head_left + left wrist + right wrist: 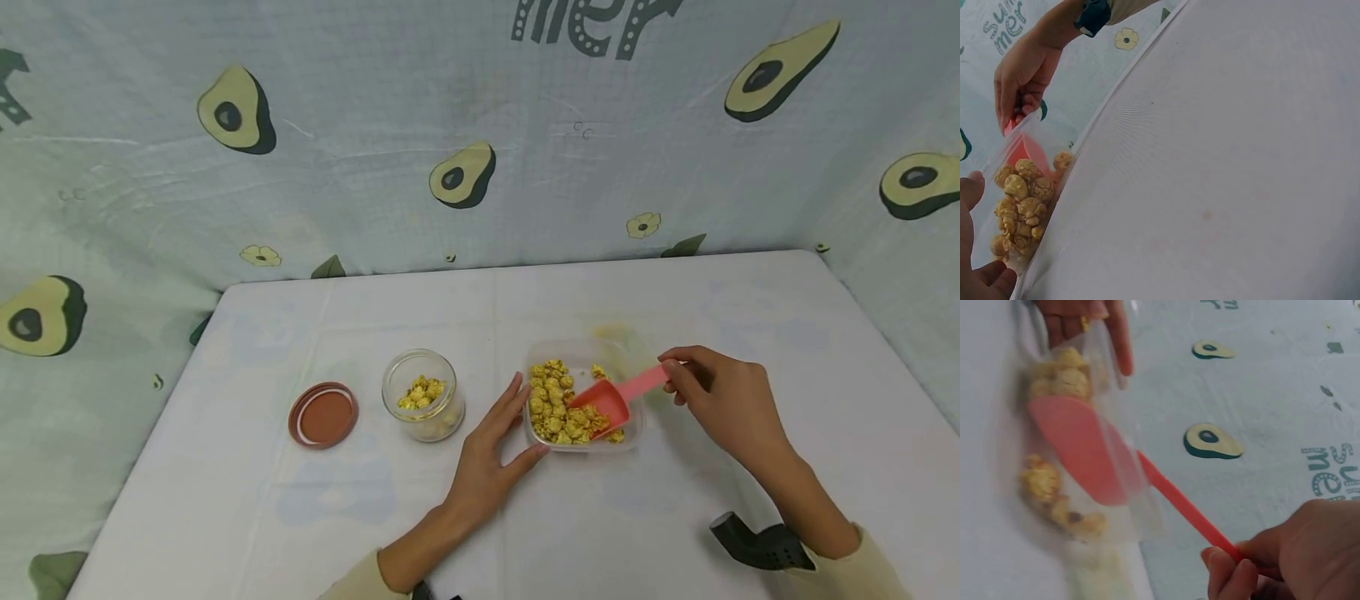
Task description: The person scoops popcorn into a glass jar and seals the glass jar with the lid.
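Observation:
A clear plastic container (633,433) of yellow popcorn (551,404) sits mid-table. My right hand (720,396) pinches the handle of a pink scoop (611,400), whose bowl lies in the popcorn. The scoop (1085,447) shows through the container wall (1129,481) in the right wrist view, its handle between my right fingers (1232,575). My left hand (498,442) holds the container's left side, fingers straight against the wall and thumb at the front corner. The left wrist view shows the popcorn (1019,203) and the thumb (969,187).
A small glass jar (422,406) with a little popcorn stands left of the container. Its brown lid (324,414) lies further left on the white table (750,300). An avocado-print cloth (465,133) hangs behind and at the sides.

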### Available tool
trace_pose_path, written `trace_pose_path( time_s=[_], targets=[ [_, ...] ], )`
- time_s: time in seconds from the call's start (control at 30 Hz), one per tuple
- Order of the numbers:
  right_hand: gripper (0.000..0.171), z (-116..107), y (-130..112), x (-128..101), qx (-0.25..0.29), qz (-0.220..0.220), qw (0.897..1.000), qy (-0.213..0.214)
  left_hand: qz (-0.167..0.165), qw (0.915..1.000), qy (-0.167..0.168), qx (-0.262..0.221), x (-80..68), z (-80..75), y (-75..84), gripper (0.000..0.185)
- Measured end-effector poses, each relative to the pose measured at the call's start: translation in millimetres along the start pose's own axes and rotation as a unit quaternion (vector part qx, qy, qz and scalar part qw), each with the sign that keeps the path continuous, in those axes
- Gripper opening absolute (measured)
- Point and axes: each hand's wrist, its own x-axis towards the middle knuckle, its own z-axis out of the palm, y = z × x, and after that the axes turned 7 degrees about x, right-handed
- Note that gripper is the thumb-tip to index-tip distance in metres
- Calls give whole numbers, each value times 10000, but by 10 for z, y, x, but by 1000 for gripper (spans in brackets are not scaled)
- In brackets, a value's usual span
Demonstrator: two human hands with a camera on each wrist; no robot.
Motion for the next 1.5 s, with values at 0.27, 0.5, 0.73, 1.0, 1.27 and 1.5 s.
trace_pose_path(
  time_s=[0.27,0.5,0.73,1.0,1.27,1.5],
  targets=[
    [19,117,132,-146,540,477,9957,574,-11,10000,-16,80,-3,4,4,65],
    [18,213,110,-167,990,500,9908,779,18,10000,-24,63,-2,8,-8,66],
    [16,300,70,-189,1093,639,9898,654,43,10000,3,35,-11,0,-9,65],
    [14,253,65,-186,1171,595,9910,272,49,10000,-2,-29,-9,3,-11,65],
    [17,214,64,-194,1420,1008,9844,-269,-10,10000,-6,12,-16,-2,-8,66],
    [24,131,75,-160,1691,1453,9724,-681,34,9999,-6,101,-9,-1,5,64]
  ],
)
